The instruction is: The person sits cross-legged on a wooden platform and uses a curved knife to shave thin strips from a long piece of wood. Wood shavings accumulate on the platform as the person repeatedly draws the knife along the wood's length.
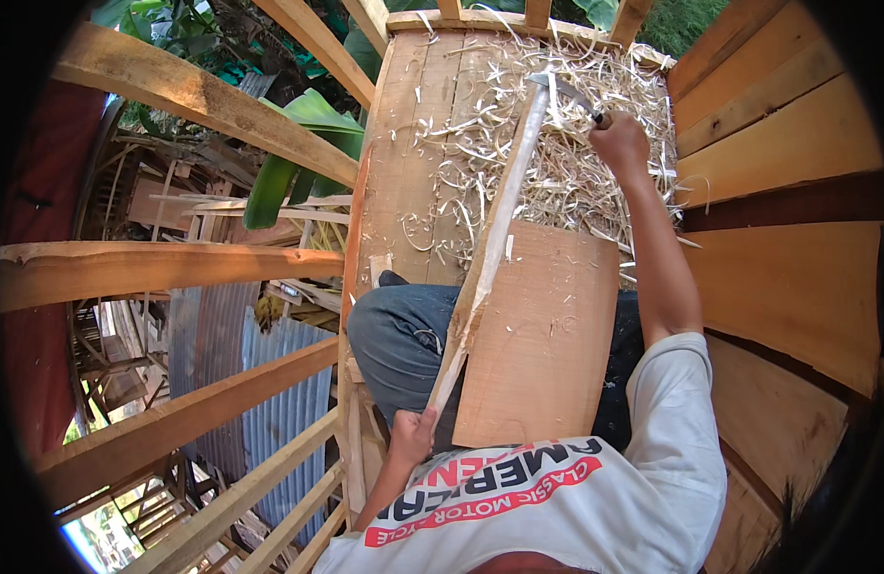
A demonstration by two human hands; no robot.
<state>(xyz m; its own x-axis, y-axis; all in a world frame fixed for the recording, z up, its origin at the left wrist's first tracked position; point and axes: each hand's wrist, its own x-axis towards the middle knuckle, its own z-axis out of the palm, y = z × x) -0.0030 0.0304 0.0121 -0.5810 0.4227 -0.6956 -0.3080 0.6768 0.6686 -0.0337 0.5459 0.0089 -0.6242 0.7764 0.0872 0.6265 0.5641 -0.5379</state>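
A long, pale wooden strip [504,206] runs slantwise from my lap to the far end of the plank floor. My left hand [412,435] is closed round its near end, by my left thigh. With my arm stretched forward, my right hand [621,143] grips the dark handle of a knife [569,92]. The knife's blade reaches left to the strip's far end and looks slightly curved; whether it cuts into the wood I cannot tell. Across my lap lies a broad brown board [542,335], just right of the strip.
Curly shavings [576,182] cover much of the far plank floor [404,143]. Wooden rails [174,273] stand along the left, with corrugated metal sheets [284,402] below them. A wall of overlapping boards [786,297] rises close on the right. A green leaf [308,143] hangs beyond the left edge.
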